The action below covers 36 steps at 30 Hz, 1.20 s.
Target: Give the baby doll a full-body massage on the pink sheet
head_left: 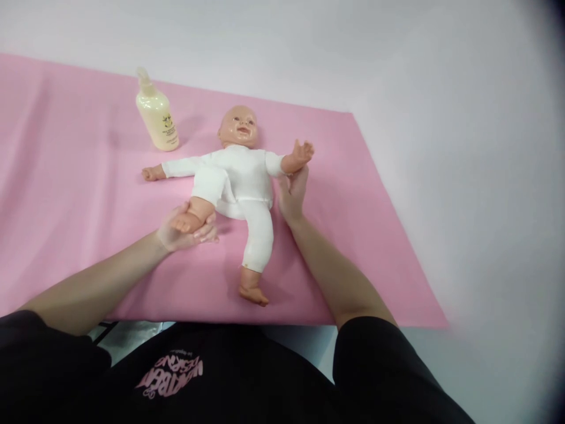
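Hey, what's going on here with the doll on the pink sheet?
A person works on a plastic baby doll in a white bodysuit, lying face up on a pink sheet. The left hand cups the doll's bent leg; the right hand touches its raised arm. A cream pump bottle stands near the doll's head.

My single head-worn camera looks forward and down, close over the flat pink cloth mat [66, 194].
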Available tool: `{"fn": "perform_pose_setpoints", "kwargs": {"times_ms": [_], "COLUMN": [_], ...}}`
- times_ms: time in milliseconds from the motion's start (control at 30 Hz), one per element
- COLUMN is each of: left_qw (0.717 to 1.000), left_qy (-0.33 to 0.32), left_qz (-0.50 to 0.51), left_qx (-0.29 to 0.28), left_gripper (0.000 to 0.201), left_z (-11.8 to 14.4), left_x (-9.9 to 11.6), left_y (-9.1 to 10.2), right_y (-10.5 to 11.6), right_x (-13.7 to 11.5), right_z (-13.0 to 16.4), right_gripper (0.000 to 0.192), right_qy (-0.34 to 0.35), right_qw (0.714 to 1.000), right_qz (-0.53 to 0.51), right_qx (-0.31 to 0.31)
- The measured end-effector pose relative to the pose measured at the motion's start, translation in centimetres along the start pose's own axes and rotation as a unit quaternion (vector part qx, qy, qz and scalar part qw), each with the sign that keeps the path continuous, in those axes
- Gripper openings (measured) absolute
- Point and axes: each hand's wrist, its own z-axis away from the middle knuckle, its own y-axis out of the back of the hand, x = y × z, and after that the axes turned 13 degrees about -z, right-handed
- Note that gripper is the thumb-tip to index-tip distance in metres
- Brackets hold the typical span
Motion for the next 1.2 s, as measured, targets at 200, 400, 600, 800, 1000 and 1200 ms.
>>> {"fn": "perform_pose_setpoints", "kwargs": {"times_ms": [200,400,600,800,1000,1200], "left_qw": [0.992,0.993,0.989,0.947,0.917,0.955], "left_qy": [0.043,0.044,0.108,0.176,0.176,0.15], "left_qz": [-0.029,-0.044,-0.069,-0.154,-0.293,-0.124], "left_qx": [0.111,0.098,-0.075,-0.222,-0.204,-0.223], "left_gripper": [0.055,0.058,0.061,0.061,0.049,0.056], "left_z": [-0.6,-0.6,0.2,0.8,0.9,0.8], "left_x": [0.0,-0.5,0.2,1.1,1.0,0.5], "left_y": [-0.4,-0.1,-0.6,-1.2,-0.6,-0.8], "right_y": [-0.5,-0.7,-0.4,1.3,3.0,2.0], "right_x": [-1.9,-2.2,-0.3,3.4,6.9,3.9], "right_z": [0.5,0.5,0.4,-0.7,-0.8,-0.9], "right_gripper": [0.049,0.042,0.058,0.073,0.063,0.072], "right_qy": [0.094,0.118,0.031,-0.039,-0.223,-0.138], "right_qw": [0.965,0.957,0.995,0.999,0.954,0.978], "right_qz": [0.126,0.131,0.044,-0.018,-0.145,-0.112], "right_qx": [-0.208,-0.23,-0.087,0.021,0.137,0.112]}}
